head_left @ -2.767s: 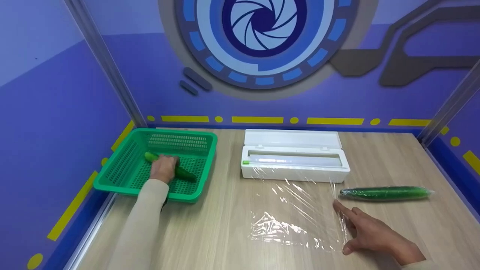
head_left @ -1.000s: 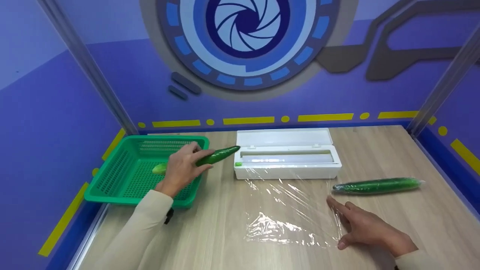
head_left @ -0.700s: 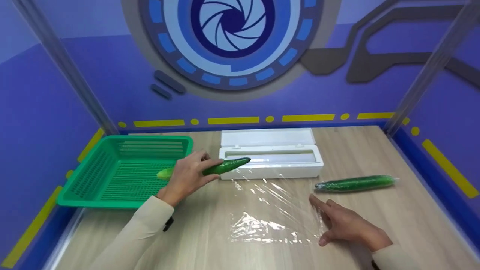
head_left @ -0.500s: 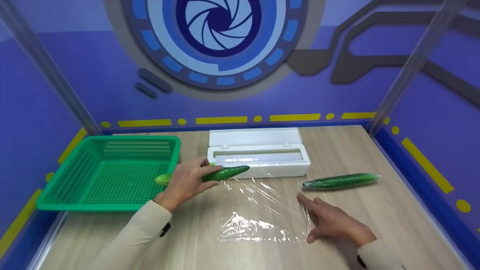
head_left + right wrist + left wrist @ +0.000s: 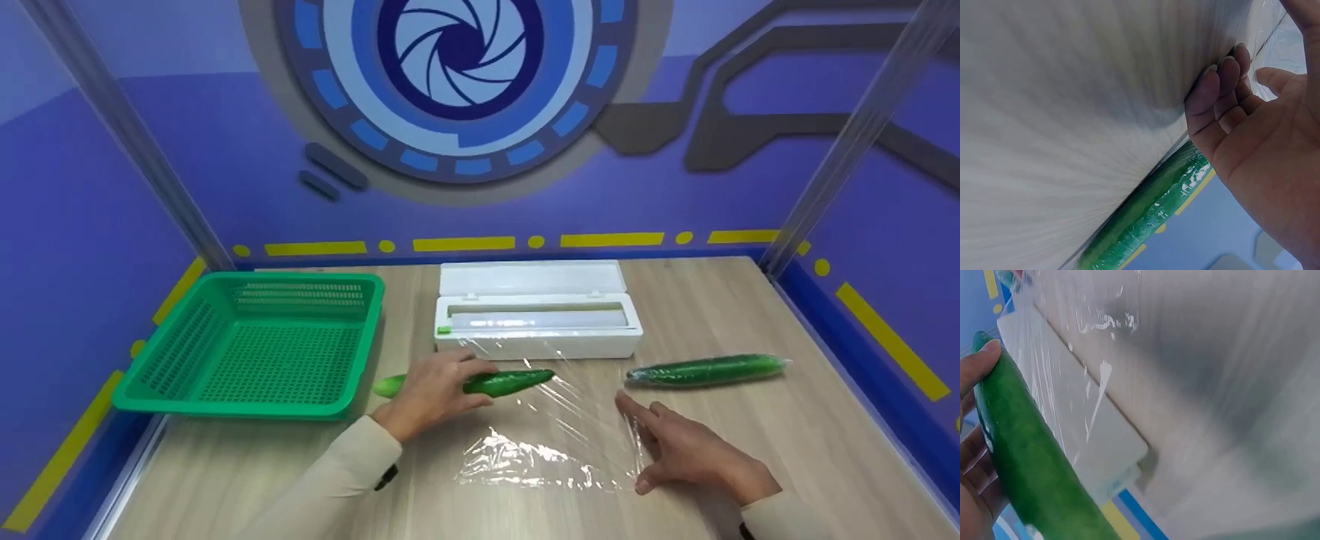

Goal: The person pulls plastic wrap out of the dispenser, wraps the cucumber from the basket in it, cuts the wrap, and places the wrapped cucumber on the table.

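In the head view my left hand (image 5: 431, 390) grips a bare green cucumber (image 5: 506, 382) from above, low over the upper left part of a sheet of cling film (image 5: 525, 450). The left wrist view shows its thumb along the cucumber (image 5: 1027, 450) and the fingers beneath. My right hand (image 5: 694, 454) rests at the film's right edge, index fingertip and thumb spread apart along it. A cucumber wrapped in film (image 5: 705, 371) lies just beyond that hand. The film runs out of a white cling film box (image 5: 540, 346) whose lid stands open.
At the left on the wooden table (image 5: 420, 495) stands a green plastic basket (image 5: 367, 337) with nothing in it. Purple-blue panels (image 5: 150, 187) wall in the back and both sides of the table.
My left hand has lifted the bare cucumber out of the green basket and carried it right, over the film. The right hand has stayed at the film's edge. The head view has shifted slightly.
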Demonstrator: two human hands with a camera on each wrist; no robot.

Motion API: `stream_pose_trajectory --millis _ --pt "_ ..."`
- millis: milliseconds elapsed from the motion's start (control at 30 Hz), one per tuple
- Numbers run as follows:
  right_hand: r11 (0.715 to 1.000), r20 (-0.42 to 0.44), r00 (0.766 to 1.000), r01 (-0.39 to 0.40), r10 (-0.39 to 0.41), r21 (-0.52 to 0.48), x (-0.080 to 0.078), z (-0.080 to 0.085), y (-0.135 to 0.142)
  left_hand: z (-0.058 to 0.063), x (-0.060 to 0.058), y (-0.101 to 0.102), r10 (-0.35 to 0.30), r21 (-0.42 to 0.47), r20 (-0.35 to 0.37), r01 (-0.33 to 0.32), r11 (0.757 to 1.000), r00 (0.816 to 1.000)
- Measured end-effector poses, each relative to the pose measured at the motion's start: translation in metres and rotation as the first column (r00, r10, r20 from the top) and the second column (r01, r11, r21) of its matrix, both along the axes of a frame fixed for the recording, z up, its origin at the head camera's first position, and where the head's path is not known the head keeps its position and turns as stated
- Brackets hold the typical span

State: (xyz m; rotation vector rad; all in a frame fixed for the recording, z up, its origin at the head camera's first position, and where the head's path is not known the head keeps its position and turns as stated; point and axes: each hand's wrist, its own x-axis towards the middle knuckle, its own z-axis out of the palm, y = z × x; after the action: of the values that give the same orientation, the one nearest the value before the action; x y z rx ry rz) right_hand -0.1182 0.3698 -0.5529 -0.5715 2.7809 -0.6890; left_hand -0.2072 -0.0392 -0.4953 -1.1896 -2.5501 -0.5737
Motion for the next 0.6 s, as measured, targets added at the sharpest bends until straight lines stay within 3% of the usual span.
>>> stream_pose_trajectory --millis 367,600 --pt "1.000 -0.017 1.000 0.000 0.000 -0.008 0.001 -0.001 0.004 -0.016 0.010 0.041 -0.076 -0.019 0.000 0.076 0.997 0.997" --pt "1.000 -0.011 1.000 -0.009 0.009 -0.006 -0.004 -0.003 -0.001 -0.027 0.018 0.054 -0.050 -0.036 0.065 0.053 0.998 0.997"
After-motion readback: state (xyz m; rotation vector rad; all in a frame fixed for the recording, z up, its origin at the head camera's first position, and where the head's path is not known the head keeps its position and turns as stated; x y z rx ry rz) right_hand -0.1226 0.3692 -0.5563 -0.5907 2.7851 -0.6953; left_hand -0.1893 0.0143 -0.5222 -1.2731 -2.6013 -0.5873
